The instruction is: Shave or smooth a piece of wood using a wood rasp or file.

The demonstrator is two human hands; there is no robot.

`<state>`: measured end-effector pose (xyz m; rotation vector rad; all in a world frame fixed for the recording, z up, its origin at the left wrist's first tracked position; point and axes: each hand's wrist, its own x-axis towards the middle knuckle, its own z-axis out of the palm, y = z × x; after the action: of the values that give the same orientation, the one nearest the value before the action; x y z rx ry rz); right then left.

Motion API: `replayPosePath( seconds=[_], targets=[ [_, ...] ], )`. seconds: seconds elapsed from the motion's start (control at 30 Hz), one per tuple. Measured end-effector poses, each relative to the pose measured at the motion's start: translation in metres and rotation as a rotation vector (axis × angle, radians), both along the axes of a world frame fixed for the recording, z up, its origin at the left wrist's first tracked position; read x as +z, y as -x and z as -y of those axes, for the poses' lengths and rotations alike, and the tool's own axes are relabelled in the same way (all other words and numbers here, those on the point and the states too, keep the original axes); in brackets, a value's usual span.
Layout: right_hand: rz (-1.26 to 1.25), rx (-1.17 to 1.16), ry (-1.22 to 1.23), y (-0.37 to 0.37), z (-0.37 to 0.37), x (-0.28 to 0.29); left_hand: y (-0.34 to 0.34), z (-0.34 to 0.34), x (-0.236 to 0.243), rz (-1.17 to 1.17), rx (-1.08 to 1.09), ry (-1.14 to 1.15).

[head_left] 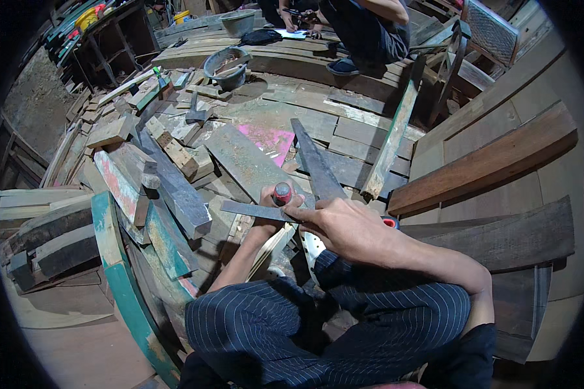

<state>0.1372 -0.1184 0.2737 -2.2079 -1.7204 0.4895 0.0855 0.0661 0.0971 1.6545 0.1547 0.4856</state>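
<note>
The right hand (340, 223) pinches the flat grey metal strip (256, 211) lying across the knees while the left hand (272, 198) grips a red-capped tool (281, 192) against it; best to keep the strip pinned flat.

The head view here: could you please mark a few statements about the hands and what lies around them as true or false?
1. The left hand grips a red-capped tool. True.
2. The right hand rests on a flat metal blade. True.
3. The grey bowl sits on the person's lap. False: it stands far off among the planks.
4. The pink patch lies beyond the hands. True.
5. Both hands are empty. False: both are on tools.
</note>
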Motion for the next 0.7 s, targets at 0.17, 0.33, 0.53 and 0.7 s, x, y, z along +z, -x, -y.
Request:
replayPosePath(
  seconds=[0.17,0.33,0.53,0.7],
  targets=[
    [-0.020,-0.041,0.022,-0.006,0.003,-0.008,-0.009,0.009,0.015,0.018,-0.036,-0.016],
    [0.003,-0.029,-0.005,-0.007,0.004,-0.008,-0.007,0.012,0.020,0.026,-0.034,0.025],
    [0.002,-0.039,0.063,-0.009,0.004,-0.009,-0.009,0.016,0.026,0.020,-0.012,-0.037],
    [-0.008,-0.006,0.023,-0.005,0.002,-0.004,0.001,0.012,0.028,-0.013,0.008,0.018]
  ],
)
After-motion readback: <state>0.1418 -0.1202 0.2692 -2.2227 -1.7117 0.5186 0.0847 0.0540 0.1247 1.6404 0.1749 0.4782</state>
